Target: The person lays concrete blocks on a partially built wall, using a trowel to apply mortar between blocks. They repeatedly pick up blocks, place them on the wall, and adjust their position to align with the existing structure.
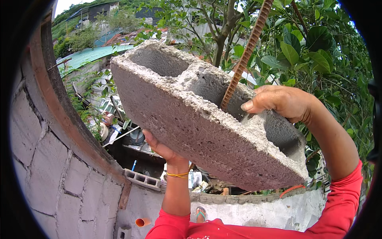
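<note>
A grey hollow concrete block (199, 135) is held up tilted in front of me, its left end higher and its open cells facing up. A rusty ribbed steel bar (248, 51) runs down into its middle cell. My left hand (161, 150), with a yellow band at the wrist, supports the block from below at the left; most of its fingers are hidden behind the block. On the far right side, my right hand (280, 101) grips the upper edge, its thumb beside the cell that the bar enters.
A block wall (55, 159) with a brown upright frame (71, 123) stands at left. Below the held block runs a low wall topped with mortar (246, 199). Another hollow block (142, 180) sits on it. An orange pipe (142, 222) lies lower left. Leafy branches (318, 51) crowd the right.
</note>
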A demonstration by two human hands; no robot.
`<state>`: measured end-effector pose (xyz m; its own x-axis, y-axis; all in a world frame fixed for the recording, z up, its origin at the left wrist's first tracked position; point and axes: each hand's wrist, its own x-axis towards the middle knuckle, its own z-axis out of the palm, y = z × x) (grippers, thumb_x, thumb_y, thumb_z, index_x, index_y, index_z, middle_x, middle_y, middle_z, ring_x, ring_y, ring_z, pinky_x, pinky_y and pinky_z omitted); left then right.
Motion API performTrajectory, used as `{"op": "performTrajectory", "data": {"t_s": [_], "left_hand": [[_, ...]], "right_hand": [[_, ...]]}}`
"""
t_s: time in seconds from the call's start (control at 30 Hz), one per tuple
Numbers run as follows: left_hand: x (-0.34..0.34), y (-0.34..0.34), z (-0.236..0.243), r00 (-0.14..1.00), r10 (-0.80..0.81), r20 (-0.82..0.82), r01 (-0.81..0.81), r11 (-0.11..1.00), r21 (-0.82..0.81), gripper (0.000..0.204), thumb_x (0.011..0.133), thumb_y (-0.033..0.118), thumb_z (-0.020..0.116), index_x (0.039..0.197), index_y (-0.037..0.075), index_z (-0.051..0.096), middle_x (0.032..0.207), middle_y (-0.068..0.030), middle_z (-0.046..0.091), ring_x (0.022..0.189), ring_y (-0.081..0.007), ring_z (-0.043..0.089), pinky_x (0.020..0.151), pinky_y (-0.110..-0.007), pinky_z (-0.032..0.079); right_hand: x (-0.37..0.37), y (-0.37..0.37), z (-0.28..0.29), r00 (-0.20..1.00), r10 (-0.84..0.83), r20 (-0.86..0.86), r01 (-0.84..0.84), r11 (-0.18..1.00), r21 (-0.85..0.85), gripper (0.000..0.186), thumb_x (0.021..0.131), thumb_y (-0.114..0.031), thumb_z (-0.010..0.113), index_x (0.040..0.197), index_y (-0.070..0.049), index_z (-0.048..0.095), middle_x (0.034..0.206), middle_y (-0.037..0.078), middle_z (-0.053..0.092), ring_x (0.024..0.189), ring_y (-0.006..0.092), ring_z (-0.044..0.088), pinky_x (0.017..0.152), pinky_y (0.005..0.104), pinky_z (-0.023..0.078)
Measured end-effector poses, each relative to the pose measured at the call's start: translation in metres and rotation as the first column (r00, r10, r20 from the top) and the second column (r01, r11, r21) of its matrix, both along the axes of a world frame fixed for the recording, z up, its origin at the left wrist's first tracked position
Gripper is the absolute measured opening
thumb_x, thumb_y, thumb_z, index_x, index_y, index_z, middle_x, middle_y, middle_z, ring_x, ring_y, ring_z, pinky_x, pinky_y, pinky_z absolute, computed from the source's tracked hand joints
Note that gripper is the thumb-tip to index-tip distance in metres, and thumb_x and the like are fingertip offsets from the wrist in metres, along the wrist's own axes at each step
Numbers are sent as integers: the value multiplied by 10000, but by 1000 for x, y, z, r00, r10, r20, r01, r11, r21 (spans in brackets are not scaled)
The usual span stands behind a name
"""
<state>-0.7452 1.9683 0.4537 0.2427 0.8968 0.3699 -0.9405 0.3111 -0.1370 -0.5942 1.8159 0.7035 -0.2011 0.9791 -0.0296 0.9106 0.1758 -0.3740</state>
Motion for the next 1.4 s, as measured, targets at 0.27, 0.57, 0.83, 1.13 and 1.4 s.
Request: {"op": "performTrajectory", "data": {"t_s": [0.27, 0.57, 0.83, 1.13, 1.4], "left_hand": [[-8, -7, -92, 982, -36, -187, -2, 981, -196, 784, 875, 613, 594, 1447, 112, 405, 1381, -96, 513, 1233, -301, 518, 1040, -501, 440], [-13, -28, -262, 675, 168, -718, -482, 838, -257, 575, 1033, 478, 417, 1373, 16, 456, 1291, -77, 529, 1208, -187, 468, 1087, -337, 332], [-24, -60, -484, 567, -189, -802, -357, 821, -446, 564, 1059, 440, 388, 1414, 2, 414, 1413, -93, 467, 1280, -195, 439, 1110, -326, 307], [-52, -41, -680, 598, -452, -662, -117, 767, -631, 420, 1048, 362, 411, 1399, 133, 402, 1344, -60, 550, 1165, -261, 551, 963, -473, 437], [-85, -33, -803, -282, -87, -955, -25, 996, -84, 331, 887, 254, 556, 1179, 110, 613, 1336, -89, 554, 1096, -296, 599, 904, -488, 459]], "right_hand": [[-2, 28, -83, 918, -227, 325, 266, 961, -80, 264, 771, -92, 742, 1030, -45, 739, 1077, 142, 657, 992, 298, 651, 849, 372, 501], [8, 61, -259, 975, -173, 140, 218, 869, -445, 280, 828, -119, 643, 1058, 37, 680, 966, 121, 701, 871, 256, 658, 805, 362, 512], [33, 95, -484, 935, -334, 124, 332, 692, -641, 406, 797, -237, 782, 982, 99, 649, 687, 125, 654, 616, 142, 574, 600, 323, 488], [19, 132, -683, 934, -327, 147, 332, 634, -699, 308, 800, -148, 739, 964, 101, 659, 657, 126, 673, 591, 154, 604, 585, 361, 497], [18, 137, -805, 982, -179, 65, 176, 719, -672, 356, 799, -157, 733, 999, 122, 637, 672, 208, 671, 588, 232, 629, 665, 370, 523]]}}
